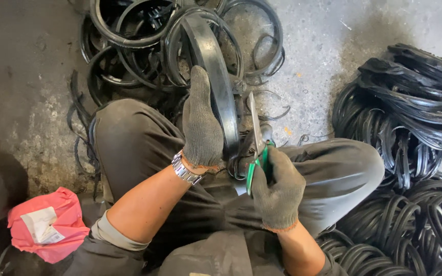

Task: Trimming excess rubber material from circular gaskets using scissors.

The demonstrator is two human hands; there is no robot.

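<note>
Gripping a wide black rubber ring [216,76] along its band, the left hand [201,122], in a grey knitted work glove, has its fingers wrapped over the ring's edge, holding it upright between the knees. A silver metal wristwatch [185,170] sits on that wrist. The right hand [278,190], gloved the same way, is clenched around the green plastic handles of a pair of steel-bladed shears [256,140], whose blades point toward twelve o'clock and lie just beside the ring's lower edge; whether they touch the rubber cannot be told. The ring stands at the centre of the view, leaning toward twelve o'clock above the person's grey trousers [129,138].

At twelve o'clock from the hands lies a loose heap of black rubber hoops and trimmed strips [144,46] on the rough grey concrete floor [313,61]. At three to five o'clock sits a denser stack of black rubber rings [410,117], piled in layers. At eight o'clock, well apart from the hands, lies a crumpled pink plastic bag [47,225] with a white label.
</note>
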